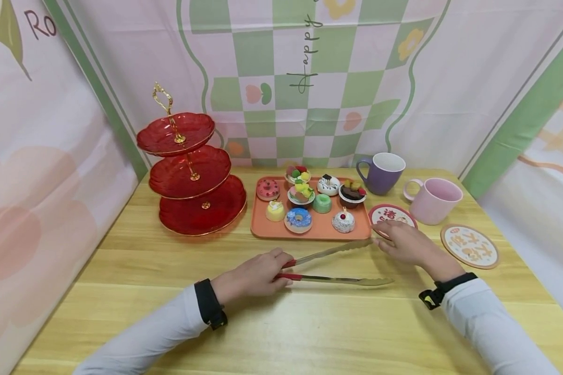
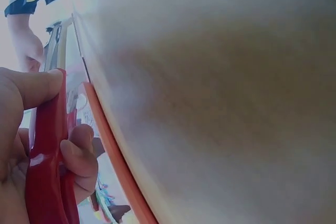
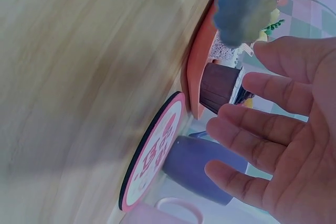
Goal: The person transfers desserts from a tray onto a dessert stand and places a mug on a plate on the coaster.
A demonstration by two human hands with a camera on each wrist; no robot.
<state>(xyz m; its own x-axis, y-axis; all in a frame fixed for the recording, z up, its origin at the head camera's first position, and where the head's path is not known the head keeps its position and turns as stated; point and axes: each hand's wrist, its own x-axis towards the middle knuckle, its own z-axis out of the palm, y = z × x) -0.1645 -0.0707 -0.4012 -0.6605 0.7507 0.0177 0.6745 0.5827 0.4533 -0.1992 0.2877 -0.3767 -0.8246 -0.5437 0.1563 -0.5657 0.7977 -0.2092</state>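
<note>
My left hand (image 1: 258, 273) grips a pair of metal tongs (image 1: 342, 280) by their red handles (image 2: 47, 161). The tongs' arms are spread, tips pointing right, just in front of the orange tray (image 1: 259, 229). My right hand (image 1: 403, 244) has its fingers extended and holds nothing. Its fingertips are close by the upper tong tip, and the scalloped tip (image 3: 244, 11) shows near the thumb in the right wrist view. Under and behind this hand lies a round red-rimmed coaster (image 1: 386, 211), partly hidden by it in the head view.
Several toy cakes, including a blue donut (image 1: 298, 221) and a chocolate cupcake (image 1: 352, 195), sit on the tray. A red three-tier stand (image 1: 202, 208) rises at left. At right are a purple mug (image 1: 383, 176), a pink mug (image 1: 433, 203) and an orange-rimmed coaster (image 1: 470, 247).
</note>
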